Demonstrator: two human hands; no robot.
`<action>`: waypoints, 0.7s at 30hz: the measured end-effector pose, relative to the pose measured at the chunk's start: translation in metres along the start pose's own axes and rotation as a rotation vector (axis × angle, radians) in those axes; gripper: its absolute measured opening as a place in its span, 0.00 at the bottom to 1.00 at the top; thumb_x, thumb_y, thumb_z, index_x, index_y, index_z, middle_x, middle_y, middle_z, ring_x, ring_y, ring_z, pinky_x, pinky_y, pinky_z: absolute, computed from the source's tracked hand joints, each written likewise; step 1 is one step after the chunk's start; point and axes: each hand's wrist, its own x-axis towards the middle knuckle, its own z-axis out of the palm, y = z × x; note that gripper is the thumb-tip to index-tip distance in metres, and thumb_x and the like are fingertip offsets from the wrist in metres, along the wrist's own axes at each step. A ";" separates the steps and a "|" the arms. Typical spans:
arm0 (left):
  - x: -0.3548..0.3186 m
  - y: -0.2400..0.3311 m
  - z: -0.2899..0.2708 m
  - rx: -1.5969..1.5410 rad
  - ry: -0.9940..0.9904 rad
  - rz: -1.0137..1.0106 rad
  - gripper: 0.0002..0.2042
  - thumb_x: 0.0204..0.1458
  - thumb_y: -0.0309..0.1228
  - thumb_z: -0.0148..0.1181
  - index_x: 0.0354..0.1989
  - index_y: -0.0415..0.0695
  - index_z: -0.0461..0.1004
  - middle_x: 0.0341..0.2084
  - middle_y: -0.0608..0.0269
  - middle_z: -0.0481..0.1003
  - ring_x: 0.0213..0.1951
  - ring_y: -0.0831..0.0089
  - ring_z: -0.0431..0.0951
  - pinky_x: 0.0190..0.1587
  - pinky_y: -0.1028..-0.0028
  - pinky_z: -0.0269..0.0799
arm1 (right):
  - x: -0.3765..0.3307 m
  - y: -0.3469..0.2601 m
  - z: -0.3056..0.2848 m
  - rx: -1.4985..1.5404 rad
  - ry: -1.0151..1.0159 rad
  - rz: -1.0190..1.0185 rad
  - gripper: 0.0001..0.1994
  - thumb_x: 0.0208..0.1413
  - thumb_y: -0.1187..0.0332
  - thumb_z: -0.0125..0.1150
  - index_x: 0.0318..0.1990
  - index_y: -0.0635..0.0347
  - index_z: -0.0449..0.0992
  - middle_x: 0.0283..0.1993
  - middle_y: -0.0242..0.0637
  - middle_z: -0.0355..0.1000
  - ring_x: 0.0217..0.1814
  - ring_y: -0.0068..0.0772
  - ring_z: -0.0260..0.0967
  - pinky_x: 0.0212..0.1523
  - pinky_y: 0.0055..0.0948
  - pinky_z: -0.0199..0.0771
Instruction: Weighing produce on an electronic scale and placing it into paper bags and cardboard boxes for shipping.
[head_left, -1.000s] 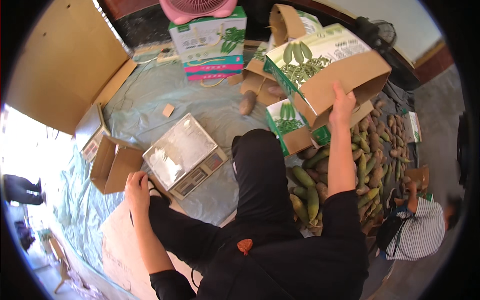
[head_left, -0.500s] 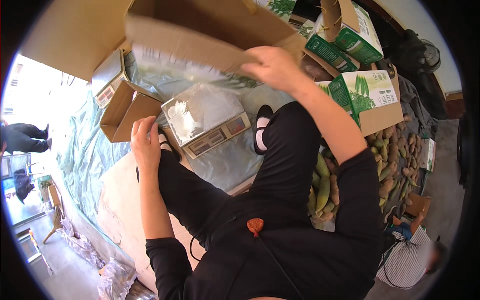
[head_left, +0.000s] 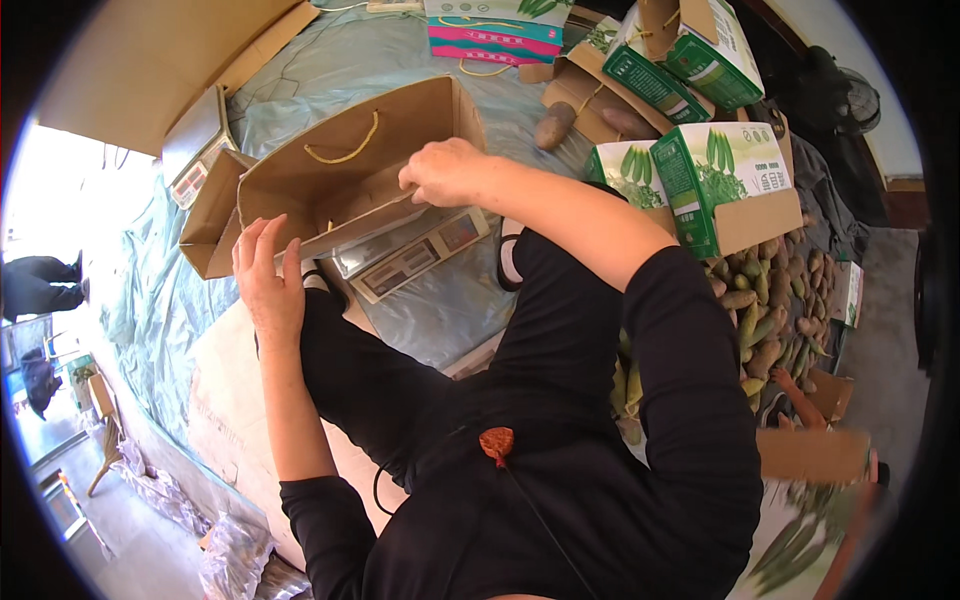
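Note:
An open cardboard box [head_left: 350,160] with a yellow rope handle rests over a digital scale [head_left: 420,258] in front of my knees. My right hand [head_left: 448,172] has its fingers closed on the box's near wall, toward the right end. At the box's near left corner is my left hand [head_left: 268,280], fingers stretched out and apart, touching or almost touching the cardboard. Brown cardboard flaps [head_left: 207,215] stand out at the box's left end. The box hides most of the scale's platform.
Green-and-white cartons [head_left: 725,185] stand at the right, beside heaped green and brown root vegetables [head_left: 775,305]. A pink-and-turquoise box [head_left: 495,40] lies at the back, and another scale [head_left: 195,150] at the left. A co-worker's hand [head_left: 797,400] and a blurred carton [head_left: 800,530] show lower right.
The box has come down from above onto the scale, its opening now facing up. My right hand moved down and left with it. A carton has appeared before the co-worker at lower right.

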 end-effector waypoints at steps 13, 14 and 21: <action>0.025 0.011 0.013 0.179 -0.598 -0.038 0.32 0.42 0.27 0.65 0.59 0.49 0.63 0.53 0.54 0.67 0.58 0.56 0.64 0.59 0.59 0.57 | -0.175 0.100 0.007 0.646 0.682 0.283 0.12 0.54 0.68 0.58 0.45 0.60 0.76 0.32 0.29 0.73 0.33 0.17 0.67 0.35 0.20 0.68; 0.028 0.012 0.016 0.200 -0.619 -0.060 0.32 0.41 0.27 0.65 0.59 0.50 0.63 0.54 0.55 0.67 0.58 0.57 0.64 0.59 0.59 0.57 | -0.183 0.103 0.028 0.714 0.666 0.370 0.12 0.53 0.68 0.58 0.44 0.60 0.76 0.34 0.33 0.74 0.35 0.21 0.69 0.37 0.23 0.69; 0.021 -0.005 0.067 0.149 -0.758 -0.185 0.19 0.44 0.31 0.62 0.48 0.47 0.72 0.42 0.51 0.74 0.46 0.54 0.74 0.48 0.62 0.68 | -0.231 0.115 0.188 0.653 0.573 0.726 0.11 0.49 0.65 0.60 0.39 0.57 0.78 0.35 0.42 0.76 0.37 0.41 0.73 0.40 0.33 0.72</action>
